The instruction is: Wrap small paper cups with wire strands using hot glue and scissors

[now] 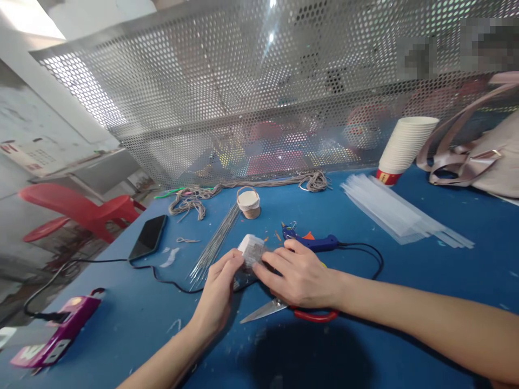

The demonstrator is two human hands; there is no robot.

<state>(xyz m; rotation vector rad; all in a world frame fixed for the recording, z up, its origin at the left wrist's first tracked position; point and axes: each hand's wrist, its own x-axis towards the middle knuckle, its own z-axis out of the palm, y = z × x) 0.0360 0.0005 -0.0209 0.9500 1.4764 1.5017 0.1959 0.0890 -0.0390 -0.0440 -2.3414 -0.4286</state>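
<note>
My left hand [219,283] pinches a small white cup-shaped piece [252,249] with grey mesh-like material over its side. The fingers of my right hand [298,273] press against the same piece from the right; its lower part is hidden. Under my right hand lie scissors [265,312] with red handles, blades toward the left. Just beyond that hand is a blue glue gun [320,242] on its side, its nozzle facing left. Behind the held piece stands a small handled basket [248,205], white above and brown below.
Thin metal wires [219,242], a phone [148,237] and a purple power strip [60,332] lie left. Grey cord [316,181] runs along the perforated metal screen [227,92]. Translucent strips [389,210], stacked paper cups [407,146] and a pink bag [494,151] are right.
</note>
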